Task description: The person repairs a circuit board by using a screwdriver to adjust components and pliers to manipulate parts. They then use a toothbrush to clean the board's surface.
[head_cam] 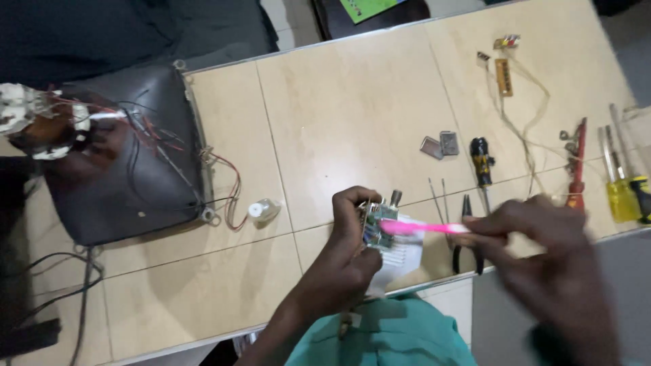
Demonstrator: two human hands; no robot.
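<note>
Head view, left hand (pixel 349 230) gripping small green circuit board (pixel 377 227), right hand (pixel 542 251) holding pink plastic toothbrush (pixel 424 228) against it, above beige tiled table (pixel 339 115).

A green printed card (pixel 369 8) lies at the top edge, beyond the table (pixel 339 102).

1. Bare desk (pixel 352 108) is left free across the middle, between both clusters.
2. The left is blocked by a dark tube housing (pixel 129 169) trailing wires (pixel 227 183).
3. The right is crowded by screwdrivers (pixel 627 183) and pliers (pixel 468 234).
</note>
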